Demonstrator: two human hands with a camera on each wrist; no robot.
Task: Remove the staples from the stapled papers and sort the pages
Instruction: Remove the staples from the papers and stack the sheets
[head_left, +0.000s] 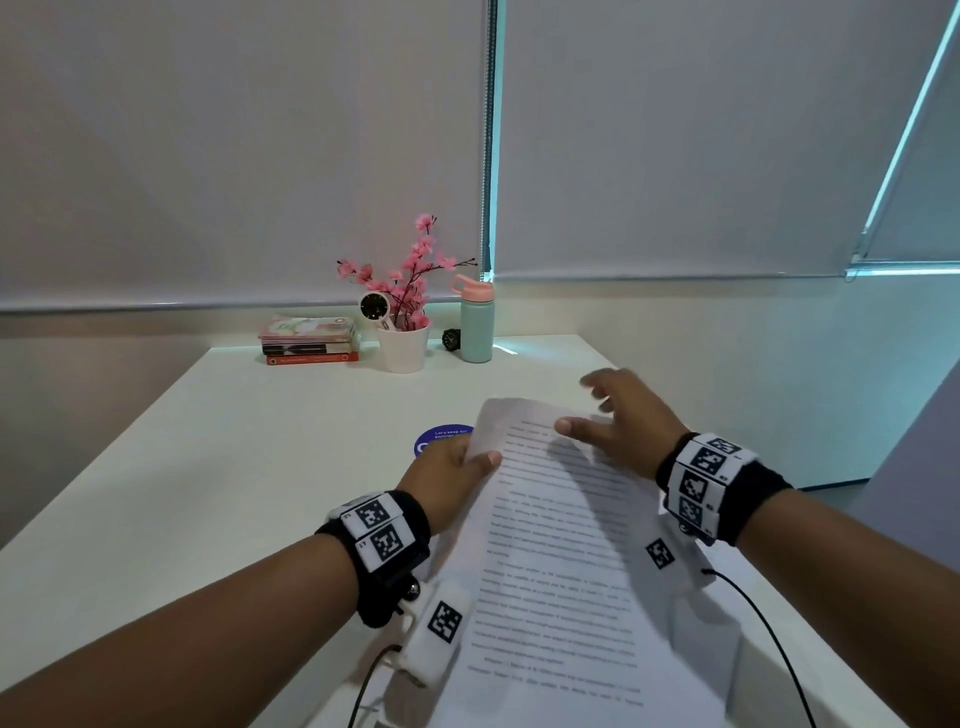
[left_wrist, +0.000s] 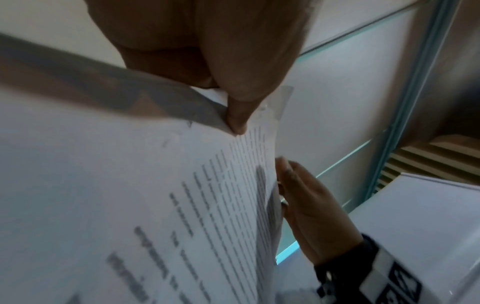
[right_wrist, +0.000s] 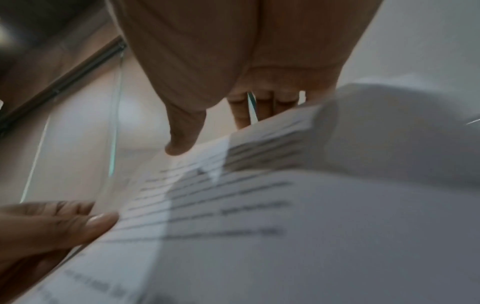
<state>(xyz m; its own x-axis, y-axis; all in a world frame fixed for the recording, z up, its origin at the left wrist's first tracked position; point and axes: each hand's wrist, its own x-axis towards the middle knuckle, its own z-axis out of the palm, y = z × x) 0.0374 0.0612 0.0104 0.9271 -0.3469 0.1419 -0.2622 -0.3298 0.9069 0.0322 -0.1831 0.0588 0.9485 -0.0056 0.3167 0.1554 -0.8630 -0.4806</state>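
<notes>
A set of printed white pages (head_left: 561, 561) is held up off the white table, tilted toward me. My left hand (head_left: 457, 478) pinches the pages' upper left edge between thumb and fingers; the left wrist view shows that thumb (left_wrist: 239, 115) pressed on the top corner of the pages (left_wrist: 130, 195). My right hand (head_left: 618, 415) hovers over the upper right part with fingers spread and straight, thumb near the sheet; it grips nothing. In the right wrist view the pages (right_wrist: 259, 226) lie just under those straight fingers (right_wrist: 182, 133). No staple is discernible.
A blue round sticker (head_left: 439, 439) lies on the table (head_left: 234, 441) behind the pages. At the far edge stand a stack of books (head_left: 309, 340), a white pot of pink flowers (head_left: 405, 343), a small black clock (head_left: 451, 339) and a teal bottle (head_left: 477, 322). Cables trail near me.
</notes>
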